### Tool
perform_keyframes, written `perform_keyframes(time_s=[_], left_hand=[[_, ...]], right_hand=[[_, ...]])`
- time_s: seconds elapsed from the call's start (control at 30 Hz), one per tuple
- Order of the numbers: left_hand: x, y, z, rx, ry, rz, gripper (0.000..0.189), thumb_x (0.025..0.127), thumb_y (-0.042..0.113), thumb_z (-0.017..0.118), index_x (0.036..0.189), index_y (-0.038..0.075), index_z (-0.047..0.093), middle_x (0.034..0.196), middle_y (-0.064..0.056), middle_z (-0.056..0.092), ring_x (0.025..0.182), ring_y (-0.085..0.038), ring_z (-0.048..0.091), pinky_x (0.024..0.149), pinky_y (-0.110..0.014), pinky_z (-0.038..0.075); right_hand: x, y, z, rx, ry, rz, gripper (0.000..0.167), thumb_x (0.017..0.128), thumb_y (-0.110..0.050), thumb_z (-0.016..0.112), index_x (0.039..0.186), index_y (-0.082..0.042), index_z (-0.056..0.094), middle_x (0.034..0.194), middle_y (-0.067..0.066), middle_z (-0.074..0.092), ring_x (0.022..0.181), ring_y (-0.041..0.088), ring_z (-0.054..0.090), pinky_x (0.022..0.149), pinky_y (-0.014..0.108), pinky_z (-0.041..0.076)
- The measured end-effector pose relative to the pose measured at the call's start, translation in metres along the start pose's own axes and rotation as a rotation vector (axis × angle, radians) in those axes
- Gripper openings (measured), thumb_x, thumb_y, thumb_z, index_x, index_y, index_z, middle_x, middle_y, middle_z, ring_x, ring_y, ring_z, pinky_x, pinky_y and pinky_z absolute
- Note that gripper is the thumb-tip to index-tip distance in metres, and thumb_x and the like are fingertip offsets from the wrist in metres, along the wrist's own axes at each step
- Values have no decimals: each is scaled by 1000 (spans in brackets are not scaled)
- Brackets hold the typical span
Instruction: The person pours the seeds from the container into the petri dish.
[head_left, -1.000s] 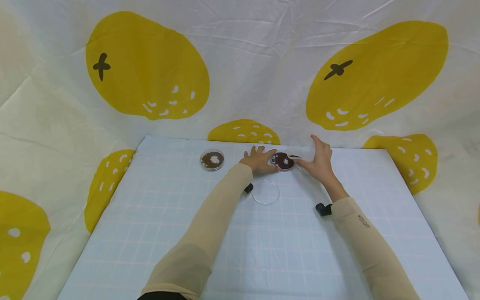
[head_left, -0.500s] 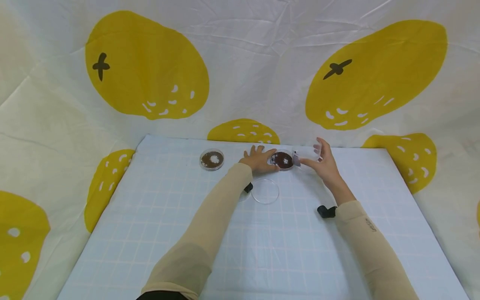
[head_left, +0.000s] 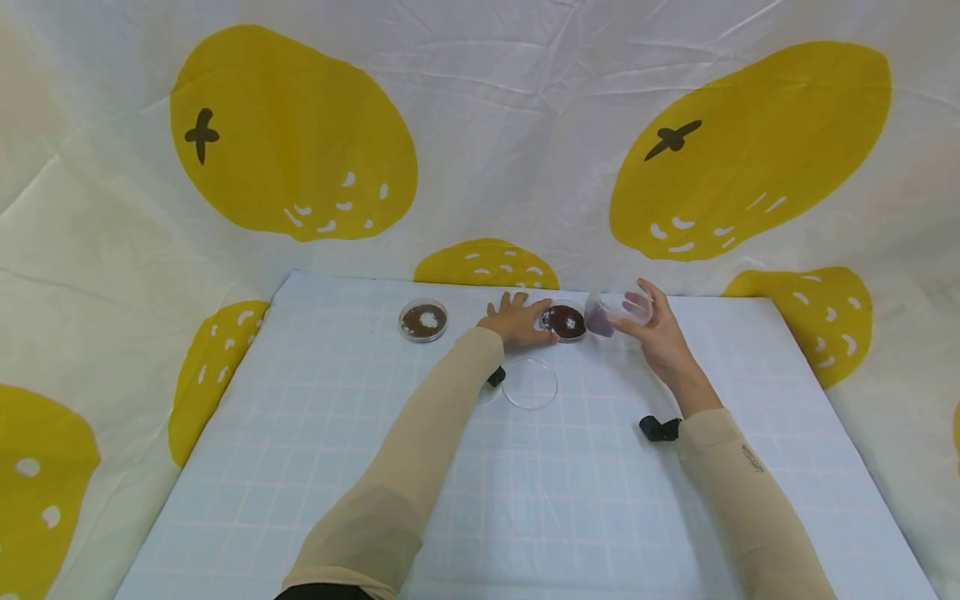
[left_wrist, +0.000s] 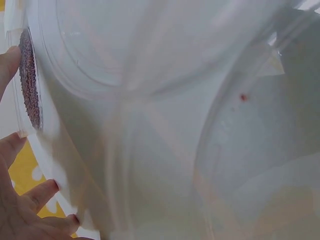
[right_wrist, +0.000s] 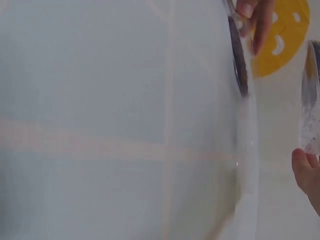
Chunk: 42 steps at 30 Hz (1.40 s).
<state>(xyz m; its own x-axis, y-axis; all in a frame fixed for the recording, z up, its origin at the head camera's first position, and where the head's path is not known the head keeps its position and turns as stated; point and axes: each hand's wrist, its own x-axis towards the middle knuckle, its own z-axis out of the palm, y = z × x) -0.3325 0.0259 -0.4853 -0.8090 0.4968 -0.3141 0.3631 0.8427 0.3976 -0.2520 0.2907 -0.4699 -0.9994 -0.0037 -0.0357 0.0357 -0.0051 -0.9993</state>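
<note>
At the table's back edge my left hand (head_left: 517,322) holds a round clear petri dish (head_left: 566,322) between thumb and index finger. Dark brown grains with white patches fill this dish, which shows edge-on in the left wrist view. My right hand (head_left: 663,340) grips a clear plastic cup (head_left: 628,308) just right of the dish, apart from it. The cup is tilted, and a dark purplish layer shows at its left end. In the right wrist view the cup (right_wrist: 310,107) is cut off by the frame's edge, above the fingertips.
A second petri dish (head_left: 423,321) of brown grains with a white patch sits to the left. A clear round lid (head_left: 556,385) lies in front of my left hand. Another clear disc (head_left: 489,395) is partly hidden under my left wrist. Patterned cloth (head_left: 517,167) hangs behind the table.
My right hand has drawn the cup rightward, off the dish, and turned it so the dark layer inside shows. The left hand and its dish have stayed in place.
</note>
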Motion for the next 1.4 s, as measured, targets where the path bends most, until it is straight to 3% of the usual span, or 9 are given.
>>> perform_keyframes(time_s=[0.2,0.37,0.63,0.87,1.13,1.4], left_hand=[[-1,0,0,3,2,1,84,90,71,55,160,40,20,166,-11,8,150,-43,-1,113,-69,4],[-2,-1,0,4,2,-7,84,90,70,55,160,39,20,166,-11,8,150,-43,-1,113,-69,5],[-6,0,-1,8,0,-6,83,91,69,54,160,39,19,166,-12,8,150,-43,0,114,-68,5],[-6,0,1,21,1,-4,83,91,70,53,160,39,19,166,-12,8,150,-44,0,113,-68,6],[-3,-1,3,24,-3,0,84,90,72,52,160,41,17,167,-11,7,150,-43,-1,114,-68,6],[-5,2,0,19,6,7,83,91,71,52,160,39,19,166,-12,8,150,-43,0,114,-68,6]], right_hand=[[-8,-5,-11,-80,-14,-3,93,90,-4,74,159,-28,17,162,17,20,149,27,19,118,49,19],[-20,-10,-25,-142,-49,-16,89,91,-5,74,157,-31,20,162,13,21,149,27,19,115,42,30],[-43,-12,-66,-241,-60,-4,88,92,-8,73,157,-35,20,162,10,23,148,27,21,93,15,46],[-62,-7,-105,-338,-80,38,91,95,-15,72,159,-37,12,164,10,20,149,28,21,90,12,45],[-80,9,-141,-250,-167,56,90,96,5,63,160,-30,11,165,12,12,150,31,16,91,11,44],[-88,22,-162,-218,-212,77,89,96,7,61,160,-27,8,167,7,9,151,19,15,93,11,43]])
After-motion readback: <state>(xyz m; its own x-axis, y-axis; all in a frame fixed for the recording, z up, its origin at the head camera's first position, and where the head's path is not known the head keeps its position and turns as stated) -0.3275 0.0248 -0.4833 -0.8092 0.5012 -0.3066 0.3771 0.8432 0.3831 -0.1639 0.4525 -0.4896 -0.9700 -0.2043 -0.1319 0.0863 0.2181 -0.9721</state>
